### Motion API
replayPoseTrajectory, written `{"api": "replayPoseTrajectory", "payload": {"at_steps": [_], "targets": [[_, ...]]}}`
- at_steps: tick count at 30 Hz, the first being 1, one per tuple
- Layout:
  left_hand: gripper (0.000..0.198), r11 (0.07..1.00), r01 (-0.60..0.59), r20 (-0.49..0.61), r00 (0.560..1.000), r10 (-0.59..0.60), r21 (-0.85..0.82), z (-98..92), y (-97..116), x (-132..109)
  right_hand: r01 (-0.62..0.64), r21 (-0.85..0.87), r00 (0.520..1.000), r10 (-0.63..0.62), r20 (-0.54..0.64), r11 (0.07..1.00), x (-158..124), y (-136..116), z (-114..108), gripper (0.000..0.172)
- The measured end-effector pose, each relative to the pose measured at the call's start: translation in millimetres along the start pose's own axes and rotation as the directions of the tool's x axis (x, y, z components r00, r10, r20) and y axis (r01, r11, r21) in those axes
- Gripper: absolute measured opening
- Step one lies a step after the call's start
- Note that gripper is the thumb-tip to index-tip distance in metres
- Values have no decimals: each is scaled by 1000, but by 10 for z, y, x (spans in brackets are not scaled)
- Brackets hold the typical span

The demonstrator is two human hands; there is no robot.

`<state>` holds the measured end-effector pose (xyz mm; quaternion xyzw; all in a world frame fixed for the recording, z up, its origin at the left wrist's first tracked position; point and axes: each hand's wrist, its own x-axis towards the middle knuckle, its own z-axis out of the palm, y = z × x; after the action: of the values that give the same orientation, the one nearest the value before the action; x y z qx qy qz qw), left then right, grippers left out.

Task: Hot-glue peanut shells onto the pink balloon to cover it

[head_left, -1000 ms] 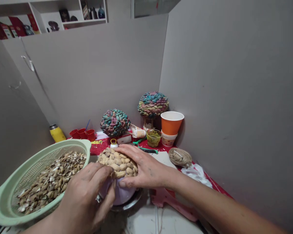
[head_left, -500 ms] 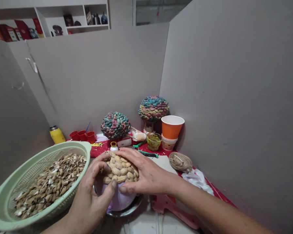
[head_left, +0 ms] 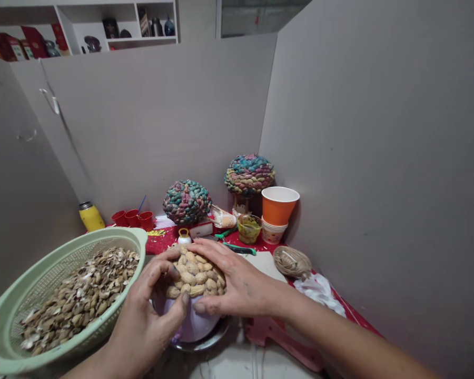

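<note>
A lilac balloon [head_left: 195,322] rests in a shiny metal bowl [head_left: 211,343], its upper part covered with a layer of tan peanut shells [head_left: 197,276]. My left hand [head_left: 152,295] curves round the near left side, fingers on the shells and thumb low, close to where shells and lilac surface meet. From the right, my right hand [head_left: 235,279] lies over the top and side of the shells, its thumb along the lower edge. Both hands are closed round the piece. The balloon's far side is hidden.
At left stands a green colander [head_left: 140,247] of loose shells. A pink glue gun [head_left: 284,345] lies at lower right, near a twine bundle [head_left: 292,262]. Behind are two coloured shell-covered balls [head_left: 187,202], an orange cup [head_left: 279,206], red cups [head_left: 145,221] and green-handled pliers [head_left: 240,249].
The view has tilted very slightly. Both hands keep the same hold on the shell-covered balloon, with hardly any movement.
</note>
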<state>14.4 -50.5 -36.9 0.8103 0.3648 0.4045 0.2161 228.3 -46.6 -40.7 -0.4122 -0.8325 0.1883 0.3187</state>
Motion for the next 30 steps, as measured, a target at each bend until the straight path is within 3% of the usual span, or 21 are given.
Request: {"api": "replayPoseTrajectory", "payload": {"at_steps": [7, 17, 30], "targets": [[18, 999, -29, -11, 1000, 29, 14, -8, -2, 9, -47, 26, 999, 46, 26, 999, -28, -49, -22, 82], [16, 998, -65, -24, 998, 65, 6, 34, -58, 17, -28, 14, 997, 29, -72, 999, -4, -82, 47, 73], [14, 998, -36, -11, 999, 36, -56, 12, -53, 4, -5, -2, 996, 5, -93, 1000, -17, -97, 39, 73]]}}
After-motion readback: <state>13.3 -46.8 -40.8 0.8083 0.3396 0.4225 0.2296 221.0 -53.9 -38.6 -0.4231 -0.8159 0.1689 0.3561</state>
